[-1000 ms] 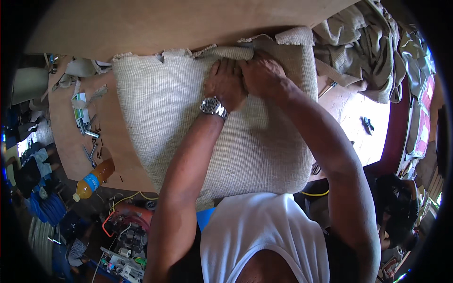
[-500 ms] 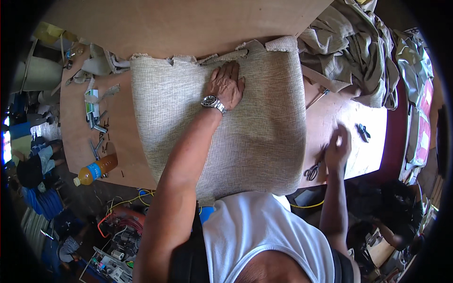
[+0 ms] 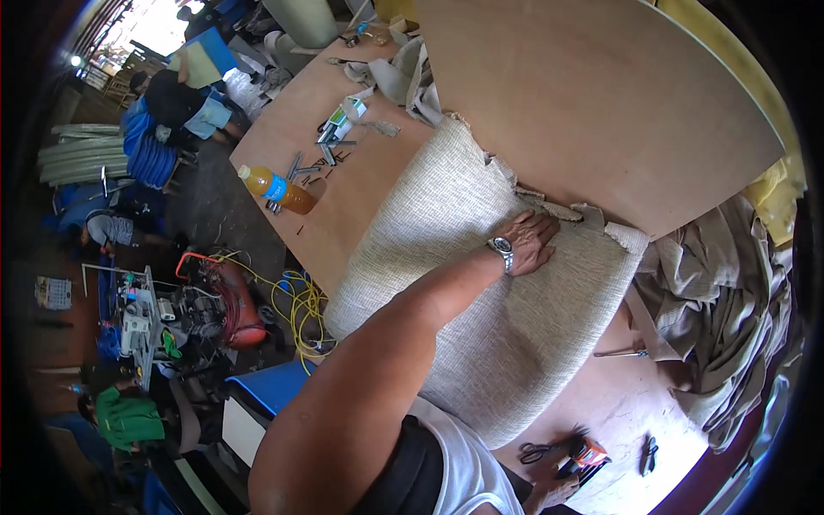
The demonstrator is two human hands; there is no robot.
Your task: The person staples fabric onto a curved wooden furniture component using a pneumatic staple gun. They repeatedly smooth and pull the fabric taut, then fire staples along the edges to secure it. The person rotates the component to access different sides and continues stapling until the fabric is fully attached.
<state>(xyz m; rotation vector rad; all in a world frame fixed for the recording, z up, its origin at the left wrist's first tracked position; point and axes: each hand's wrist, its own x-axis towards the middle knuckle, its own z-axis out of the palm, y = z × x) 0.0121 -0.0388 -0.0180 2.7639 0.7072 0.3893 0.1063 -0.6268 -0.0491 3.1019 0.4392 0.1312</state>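
**Left hand flat on the cloth, right hand down at the stapler**

My left hand (image 3: 530, 243) lies palm down on the beige woven fabric (image 3: 481, 292), fingers (image 3: 542, 225) spread wide and flat, gripping nothing. A wristwatch (image 3: 502, 250) sits on that wrist. The hand rests near the fabric's upper edge, just beside the ragged strip where the cloth meets the big curved plywood panel (image 3: 592, 103). The fabric is draped over a rounded form and covers the middle of the tabletop (image 3: 343, 172), running from the panel down toward my chest.

My right hand (image 3: 549, 491) is well away from the fabric, below its lower right corner at the near edge of the tabletop. It touches an orange and black stapler (image 3: 585, 453); the fingers curl about its handle, but they are partly cut off by my body and I cannot tell how firmly they close. A pair of scissors (image 3: 536, 450) lies just left of the stapler, and a small dark tool (image 3: 649, 453) lies to its right.

To the right of the fabric sits a heap of crumpled grey-brown cloth (image 3: 721, 292), with a thin metal tool (image 3: 620, 351) between the two. To the fabric's upper left, on bare wood, a bottle of orange drink (image 3: 276, 190) lies on its side, with scattered small parts (image 3: 330, 146) beyond it.
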